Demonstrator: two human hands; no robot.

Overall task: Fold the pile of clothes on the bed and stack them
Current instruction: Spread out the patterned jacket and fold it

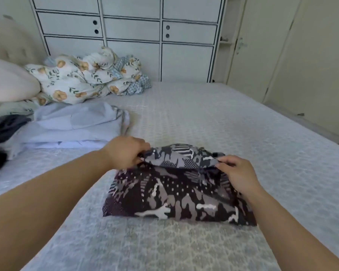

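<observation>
A patterned garment (176,194) is being folded in the middle of the bed (233,118). Its far edge is pinched by the left hand (125,152) and the right hand (236,174), fingers curled on the cloth (one at each corner). The flap probably needs to be brought toward the near edge and flattened. Unfolded clothes (70,128) are seen further left.

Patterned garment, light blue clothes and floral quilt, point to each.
patterned garment (176,200), head view, flat lower panel.
light blue clothes (74,126), head view, top layer.
floral quilt (80,79), head view, middle bulge.
</observation>
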